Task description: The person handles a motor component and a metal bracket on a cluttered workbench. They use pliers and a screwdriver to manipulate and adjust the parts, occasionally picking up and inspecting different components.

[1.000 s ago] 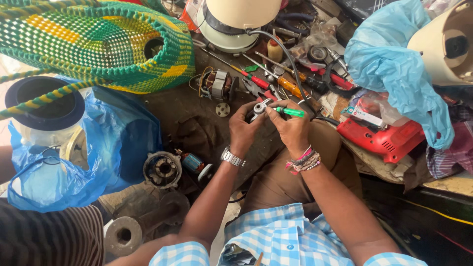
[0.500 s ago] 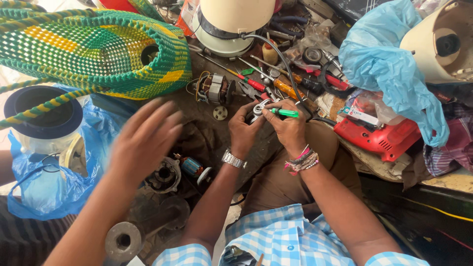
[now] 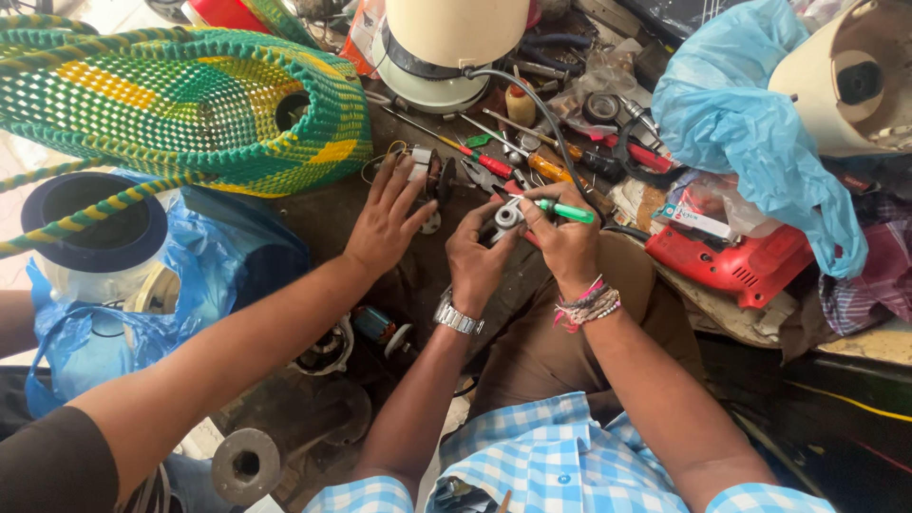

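Nearest, at the bottom edge, the sleeves of a blue-and-white checked shirt (image 3: 551,465) frame the person's two forearms, which rise toward the cluttered workbench. The left hand (image 3: 478,258), with a silver metal wristwatch (image 3: 458,317) on its wrist, is curled shut around a small grey metal part (image 3: 506,217) and holds it just above the brown trousers over the lap. The right hand (image 3: 567,242), wearing a bunch of coloured thread bracelets (image 3: 589,304), is pinched closed on a green-handled screwdriver (image 3: 562,210), whose tip end meets the metal part (the exact contact point is hidden by the fingers).

Just to the left, another person's hand (image 3: 387,220) comes in from the lower left on a long bare arm, fingers spread apart, its fingertips resting on a small electric motor with copper windings (image 3: 425,173) that lies on the bench.

Further out, red-handled screwdrivers and pliers (image 3: 532,166) lie scattered beyond the hands. To the right sits a red plastic power tool (image 3: 736,261), partly under a crumpled light-blue plastic bag (image 3: 750,142). At the far left lies a green-and-yellow woven plastic basket (image 3: 180,104), and at the top centre stands a cream cylindrical appliance body (image 3: 446,43) with a grey cable.
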